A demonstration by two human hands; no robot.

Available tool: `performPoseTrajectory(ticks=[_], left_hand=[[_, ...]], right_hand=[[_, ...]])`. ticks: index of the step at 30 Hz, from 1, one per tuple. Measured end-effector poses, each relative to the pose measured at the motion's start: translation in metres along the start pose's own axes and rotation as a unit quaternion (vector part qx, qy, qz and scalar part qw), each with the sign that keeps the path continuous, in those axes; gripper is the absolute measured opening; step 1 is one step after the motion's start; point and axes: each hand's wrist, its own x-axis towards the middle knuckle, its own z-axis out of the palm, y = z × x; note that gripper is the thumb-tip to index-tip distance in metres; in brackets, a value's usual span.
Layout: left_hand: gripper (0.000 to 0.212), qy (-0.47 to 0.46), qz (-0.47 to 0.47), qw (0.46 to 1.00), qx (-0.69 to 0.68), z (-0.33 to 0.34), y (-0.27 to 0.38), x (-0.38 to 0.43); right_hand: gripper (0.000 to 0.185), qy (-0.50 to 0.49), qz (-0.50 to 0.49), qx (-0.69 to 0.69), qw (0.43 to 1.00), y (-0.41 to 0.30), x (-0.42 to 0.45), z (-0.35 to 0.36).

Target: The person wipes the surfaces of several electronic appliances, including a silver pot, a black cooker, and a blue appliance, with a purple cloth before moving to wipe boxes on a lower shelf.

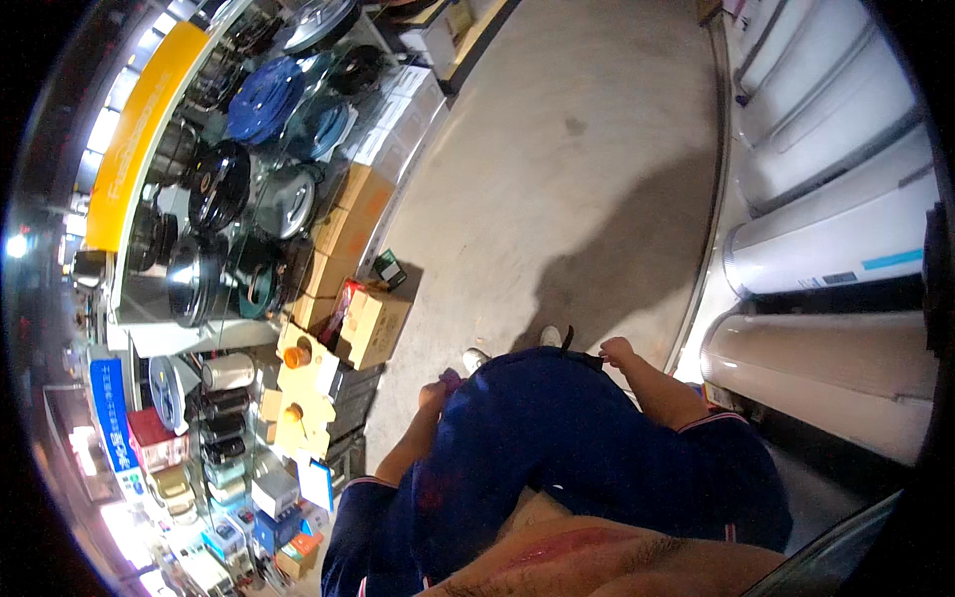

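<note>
My left hand (431, 395) hangs beside my navy shirt (545, 418), shut on a crumpled purple cloth (451, 379). The shirt hides part of the cloth. On the other side my right hand (618, 352) is held out at waist height, its fingers curled, close to a black strap or pouch edge (586, 358) at my belly. Whether anything sits inside those fingers is too small to tell. Below, the tips of my white shoes (550, 336) stand on the grey concrete floor (552, 149).
Glass shelves on the left carry lidded pots, a blue one (267, 98) among them. Cardboard boxes (351, 216) line their foot; an opened carton (373, 324) juts into the aisle beside a small dark green box (389, 269). Large white cylindrical appliances (828, 254) stand along the right.
</note>
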Motion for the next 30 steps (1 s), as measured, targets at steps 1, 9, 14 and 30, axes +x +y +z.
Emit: performPoseTrajectory(ticks=[1, 9, 14, 30], left_hand=[[0.035, -0.005, 0.001, 1.000, 0.006, -0.001, 0.005, 0.002], [0.035, -0.028, 0.029, 0.997, 0.070, -0.002, 0.025, 0.012], [0.033, -0.004, 0.064, 0.997, 0.053, -0.010, 0.074, 0.010], [0.027, 0.081, -0.010, 0.873, -0.481, -0.135, 0.176, -0.023]], right_hand=[[0.012, 0.004, 0.024, 0.030, 0.999, -0.004, -0.005, -0.001], [0.013, 0.078, 0.122, 0.323, 0.935, -0.036, -0.029, -0.014], [0.014, 0.069, 0.114, 0.249, 0.959, -0.028, -0.035, -0.027], [0.020, 0.082, 0.047, 0.024, 0.995, -0.189, 0.016, -0.032]])
